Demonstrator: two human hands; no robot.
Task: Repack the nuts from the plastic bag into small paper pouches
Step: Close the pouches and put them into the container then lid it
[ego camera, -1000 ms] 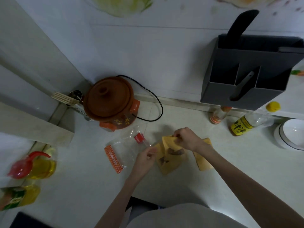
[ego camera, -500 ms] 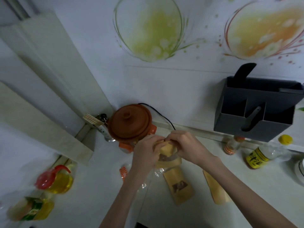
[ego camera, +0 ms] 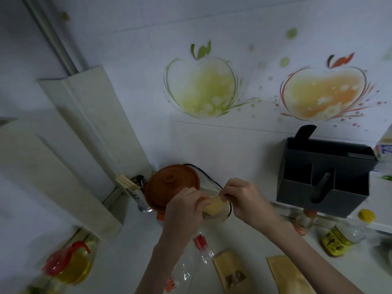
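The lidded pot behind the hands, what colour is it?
Reddish-brown clay pot with orange handles, seen in the head view.

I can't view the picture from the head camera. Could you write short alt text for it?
Two hands, left hand and right hand, hold a small paper pouch raised between them above a kitchen counter. Below lie a clear plastic bag and two more flat pouches; a brown clay pot stands behind.

You face a white tiled wall [ego camera: 212, 22] in dim light, with a green apple decal [ego camera: 201, 88] and an orange apple decal [ego camera: 324, 92]. A pale boxed column [ego camera: 91, 124] rises at far left above the white counter [ego camera: 127, 262].
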